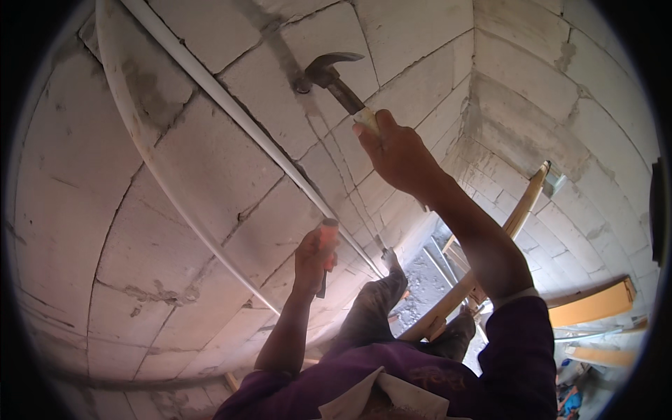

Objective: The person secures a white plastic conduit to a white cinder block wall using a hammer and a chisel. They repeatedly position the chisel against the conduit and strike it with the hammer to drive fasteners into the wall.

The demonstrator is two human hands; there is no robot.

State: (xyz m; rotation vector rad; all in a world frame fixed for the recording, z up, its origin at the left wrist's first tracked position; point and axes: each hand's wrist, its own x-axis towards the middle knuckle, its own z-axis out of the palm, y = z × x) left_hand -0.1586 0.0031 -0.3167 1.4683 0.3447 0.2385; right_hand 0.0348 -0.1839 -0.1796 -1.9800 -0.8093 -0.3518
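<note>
Right hand (388, 145) was closed round a claw hammer (343, 94), handle partly hidden, before the block wall (203, 168), left of its corner. Left hand (306, 262) gripped an orange-handled tool (327, 241) near the white pipe (210, 85); blade tip hard to make out.

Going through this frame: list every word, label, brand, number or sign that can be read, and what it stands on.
Readable text: none.
Purple shirt: a faint reddish marking on the front, too blurred to read.
Hammer in the right hand: no lettering can be made out.
Orange-handled tool in the left hand: none can be made out.
Block wall: no readable sign.
</note>
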